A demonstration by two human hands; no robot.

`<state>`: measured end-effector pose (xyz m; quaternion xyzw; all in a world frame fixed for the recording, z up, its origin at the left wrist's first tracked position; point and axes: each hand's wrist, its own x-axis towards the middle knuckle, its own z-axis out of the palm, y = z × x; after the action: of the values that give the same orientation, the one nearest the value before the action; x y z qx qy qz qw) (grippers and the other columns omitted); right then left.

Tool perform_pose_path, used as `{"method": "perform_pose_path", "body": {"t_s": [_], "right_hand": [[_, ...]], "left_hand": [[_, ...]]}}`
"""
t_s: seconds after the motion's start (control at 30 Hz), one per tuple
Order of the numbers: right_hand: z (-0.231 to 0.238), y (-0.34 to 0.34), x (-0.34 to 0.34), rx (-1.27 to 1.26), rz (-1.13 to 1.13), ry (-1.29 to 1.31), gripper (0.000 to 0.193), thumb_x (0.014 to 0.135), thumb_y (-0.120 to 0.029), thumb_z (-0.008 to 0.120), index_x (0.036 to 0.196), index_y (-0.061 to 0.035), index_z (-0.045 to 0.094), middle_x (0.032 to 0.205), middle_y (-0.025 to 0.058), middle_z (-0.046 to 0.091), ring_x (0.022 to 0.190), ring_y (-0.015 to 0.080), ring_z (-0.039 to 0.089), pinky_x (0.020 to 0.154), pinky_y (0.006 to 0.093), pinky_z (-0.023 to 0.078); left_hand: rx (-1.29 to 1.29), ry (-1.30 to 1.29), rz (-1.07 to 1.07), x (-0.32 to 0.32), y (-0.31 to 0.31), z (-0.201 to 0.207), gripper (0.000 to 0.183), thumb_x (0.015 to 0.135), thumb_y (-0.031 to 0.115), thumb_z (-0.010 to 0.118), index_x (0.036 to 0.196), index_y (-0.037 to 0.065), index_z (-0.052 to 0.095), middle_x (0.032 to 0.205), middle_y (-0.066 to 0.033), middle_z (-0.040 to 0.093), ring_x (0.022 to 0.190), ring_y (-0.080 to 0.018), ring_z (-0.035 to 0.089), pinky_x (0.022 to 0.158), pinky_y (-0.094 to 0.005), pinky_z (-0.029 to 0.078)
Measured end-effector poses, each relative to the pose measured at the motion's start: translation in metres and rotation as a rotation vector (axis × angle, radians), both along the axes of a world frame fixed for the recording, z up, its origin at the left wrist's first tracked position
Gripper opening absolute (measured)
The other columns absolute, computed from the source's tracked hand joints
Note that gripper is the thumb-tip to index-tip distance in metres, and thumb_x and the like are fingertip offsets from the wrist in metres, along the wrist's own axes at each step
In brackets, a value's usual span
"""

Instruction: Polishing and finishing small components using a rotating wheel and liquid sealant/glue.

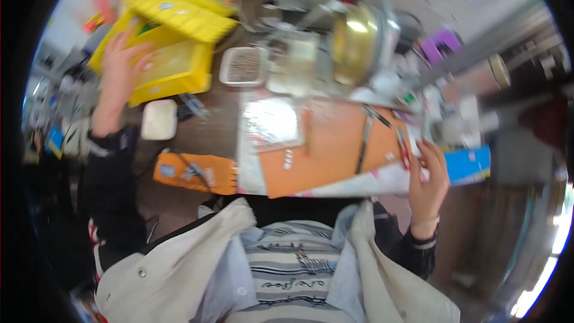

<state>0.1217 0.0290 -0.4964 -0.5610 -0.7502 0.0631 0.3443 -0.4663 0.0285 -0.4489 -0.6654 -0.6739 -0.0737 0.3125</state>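
My left hand (121, 63) is at the left side of a yellow plastic bin (200, 69), its fingers spread over the opening. A ribbed yellow lid-like piece (182, 12) lies across the bin's back. What lies inside is mostly hidden or blurred. At the table's right front edge, my right hand (429, 173) has its fingers curved beside a red-handled tool (403, 149). Blur hides whether the fingers touch that tool. Left of it, a dark slim tool (363, 143) and a black pen-like tool (378, 116) rest on an orange sheet (335, 143).
A clear tray of shiny pieces (272, 122) overlaps the orange sheet. Behind stand a white tub of small brown-grey pieces (244, 66) and a gold round container (356, 45). A white dish (159, 119) and an orange pouch (194, 172) lie left; a blue box (469, 164) is right.
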Motion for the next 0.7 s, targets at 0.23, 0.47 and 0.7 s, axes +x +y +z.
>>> {"method": "perform_pose_path", "body": {"t_s": [0.23, 0.47, 0.7], "right_hand": [[-0.005, 0.000, 0.025, -0.109, -0.233, -0.022, 0.026, 0.085, -0.010, 0.071, 0.111, -0.0064, 0.071, 0.118, 0.0115, 0.068, 0.070, 0.0170, 0.065, 0.068, 0.0308, 0.053], [-0.023, 0.019, 0.010, -0.155, -0.189, -0.189, 0.027, 0.083, -0.023, 0.074, 0.106, -0.0088, 0.072, 0.110, 0.0084, 0.069, 0.091, 0.0277, 0.066, 0.077, 0.0372, 0.053], [-0.029, 0.026, 0.015, -0.015, -0.171, -0.394, 0.014, 0.085, -0.016, 0.067, 0.087, -0.0039, 0.073, 0.095, 0.0073, 0.071, 0.087, 0.0286, 0.065, 0.075, 0.0397, 0.052]], "left_hand": [[-0.058, -0.367, 0.068, -0.005, -0.015, 0.000, 0.042, 0.090, 0.004, 0.066, 0.131, 0.009, 0.062, 0.106, -0.0080, 0.069, 0.093, -0.0187, 0.067, 0.088, -0.0314, 0.050], [-0.019, -0.081, -0.204, 0.071, -0.025, 0.016, 0.025, 0.090, 0.008, 0.067, 0.115, 0.010, 0.071, 0.120, -0.0120, 0.068, 0.120, -0.0294, 0.060, 0.110, -0.0437, 0.036], [0.159, 0.281, -0.183, 0.162, -0.022, 0.057, 0.014, 0.086, 0.005, 0.069, 0.100, 0.002, 0.071, 0.098, -0.0115, 0.072, 0.099, -0.0293, 0.067, 0.092, -0.0407, 0.047]]}}
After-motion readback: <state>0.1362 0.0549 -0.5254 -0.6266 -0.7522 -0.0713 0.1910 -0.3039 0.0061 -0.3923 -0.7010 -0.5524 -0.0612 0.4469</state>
